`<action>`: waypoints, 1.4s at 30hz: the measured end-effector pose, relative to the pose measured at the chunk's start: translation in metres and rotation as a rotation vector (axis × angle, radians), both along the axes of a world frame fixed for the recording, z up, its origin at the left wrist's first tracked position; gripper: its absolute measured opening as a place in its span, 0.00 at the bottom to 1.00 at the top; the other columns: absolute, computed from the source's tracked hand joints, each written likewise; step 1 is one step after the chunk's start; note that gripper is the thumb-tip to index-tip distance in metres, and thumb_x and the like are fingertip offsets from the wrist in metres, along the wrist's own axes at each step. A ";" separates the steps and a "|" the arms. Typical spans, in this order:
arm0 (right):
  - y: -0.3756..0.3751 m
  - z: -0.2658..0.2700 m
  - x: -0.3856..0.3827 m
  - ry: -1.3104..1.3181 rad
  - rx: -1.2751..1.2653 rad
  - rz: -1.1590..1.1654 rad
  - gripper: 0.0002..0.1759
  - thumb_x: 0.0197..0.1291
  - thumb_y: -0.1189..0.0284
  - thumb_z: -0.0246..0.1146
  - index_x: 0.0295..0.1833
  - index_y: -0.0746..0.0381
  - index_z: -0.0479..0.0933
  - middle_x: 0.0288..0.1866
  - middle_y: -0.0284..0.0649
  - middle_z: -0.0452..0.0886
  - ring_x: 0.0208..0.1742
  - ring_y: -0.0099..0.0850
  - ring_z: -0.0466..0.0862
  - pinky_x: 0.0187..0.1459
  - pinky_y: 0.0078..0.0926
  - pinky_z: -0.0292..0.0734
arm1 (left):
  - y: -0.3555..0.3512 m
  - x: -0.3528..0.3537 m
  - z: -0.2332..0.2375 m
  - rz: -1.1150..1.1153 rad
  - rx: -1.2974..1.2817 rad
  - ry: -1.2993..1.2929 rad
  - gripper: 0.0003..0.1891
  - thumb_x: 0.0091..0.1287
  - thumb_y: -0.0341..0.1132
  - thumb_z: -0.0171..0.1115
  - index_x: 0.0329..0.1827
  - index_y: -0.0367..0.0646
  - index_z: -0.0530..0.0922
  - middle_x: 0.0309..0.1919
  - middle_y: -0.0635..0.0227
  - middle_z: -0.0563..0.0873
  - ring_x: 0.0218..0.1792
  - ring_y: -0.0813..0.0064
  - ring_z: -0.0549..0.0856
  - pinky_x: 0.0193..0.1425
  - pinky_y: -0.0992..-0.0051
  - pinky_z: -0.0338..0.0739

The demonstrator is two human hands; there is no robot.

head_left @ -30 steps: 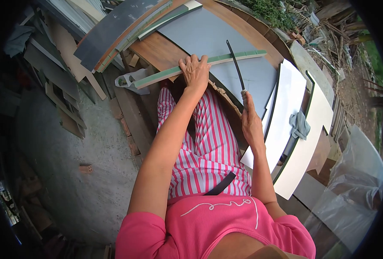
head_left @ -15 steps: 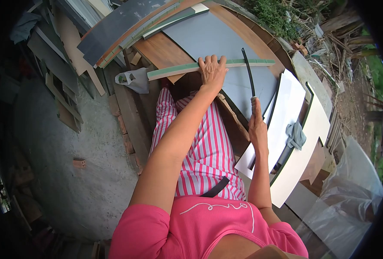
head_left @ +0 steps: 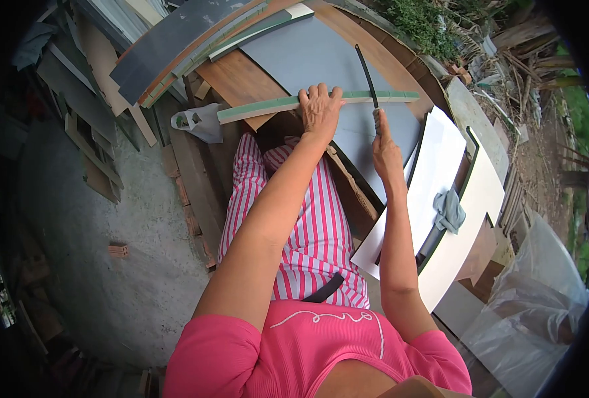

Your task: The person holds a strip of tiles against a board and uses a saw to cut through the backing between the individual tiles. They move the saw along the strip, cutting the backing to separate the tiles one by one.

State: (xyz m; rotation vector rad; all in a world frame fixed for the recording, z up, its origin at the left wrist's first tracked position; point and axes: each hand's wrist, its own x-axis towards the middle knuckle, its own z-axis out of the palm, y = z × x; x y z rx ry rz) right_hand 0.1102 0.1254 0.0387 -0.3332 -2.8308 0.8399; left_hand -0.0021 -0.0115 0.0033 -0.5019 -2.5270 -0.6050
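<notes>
A long strip with a green edge [head_left: 261, 109] lies across the wood-brown and grey boards. My left hand [head_left: 320, 111] grips the strip near its middle, fingers bent over its far edge. In my right hand [head_left: 386, 147] is the handle of a thin black saw-like tool [head_left: 365, 71]. Its narrow blade crosses the strip to the right of my left hand and points away from me. Beneath the strip is a large grey board [head_left: 370, 142].
More curved strips [head_left: 195, 50] are stacked at the upper left. White panels [head_left: 443, 146] with a grey-blue cloth [head_left: 449, 211] lie at right. A plastic bag [head_left: 205, 123] sits left of the strip. Leaning boards [head_left: 78, 86], a brick [head_left: 118, 249] and clear plastic sheeting [head_left: 533, 285] are around.
My right hand and the black tool have moved forward and slightly left, across the strip. My left hand stays on the strip; the whole view has shifted a little.
</notes>
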 end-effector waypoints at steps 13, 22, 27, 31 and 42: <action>-0.004 0.000 0.046 0.014 0.100 0.007 0.37 0.64 0.80 0.48 0.78 0.50 0.48 0.54 0.56 0.80 0.38 0.55 0.84 0.42 0.51 0.77 | -0.001 0.002 -0.004 -0.068 0.033 0.006 0.12 0.59 0.44 0.67 0.40 0.49 0.78 0.35 0.63 0.77 0.42 0.62 0.76 0.52 0.59 0.64; -0.012 0.002 0.018 -0.002 0.061 0.002 0.37 0.64 0.78 0.47 0.78 0.50 0.47 0.61 0.55 0.75 0.43 0.57 0.83 0.43 0.52 0.78 | -0.005 0.005 -0.007 -0.079 0.026 0.042 0.12 0.60 0.44 0.66 0.40 0.48 0.78 0.36 0.62 0.77 0.43 0.61 0.76 0.53 0.59 0.64; -0.030 0.001 0.119 -0.152 0.036 -0.063 0.38 0.67 0.79 0.45 0.79 0.47 0.42 0.65 0.54 0.73 0.42 0.54 0.85 0.42 0.48 0.81 | -0.005 0.004 -0.006 -0.091 0.026 0.024 0.12 0.60 0.44 0.66 0.40 0.48 0.78 0.35 0.63 0.77 0.43 0.61 0.76 0.52 0.59 0.64; -0.035 0.010 0.122 -0.228 0.020 -0.092 0.36 0.70 0.78 0.44 0.79 0.47 0.41 0.67 0.51 0.71 0.43 0.53 0.85 0.44 0.48 0.82 | -0.003 0.003 -0.007 -0.087 0.021 0.023 0.12 0.59 0.44 0.67 0.39 0.47 0.78 0.35 0.63 0.77 0.41 0.62 0.76 0.51 0.60 0.64; -0.005 -0.014 -0.012 0.120 0.002 0.051 0.33 0.66 0.76 0.46 0.77 0.52 0.50 0.63 0.56 0.74 0.44 0.60 0.82 0.48 0.53 0.75 | -0.009 0.007 -0.004 -0.038 0.036 0.034 0.12 0.59 0.44 0.66 0.39 0.48 0.78 0.34 0.62 0.77 0.41 0.61 0.76 0.49 0.60 0.64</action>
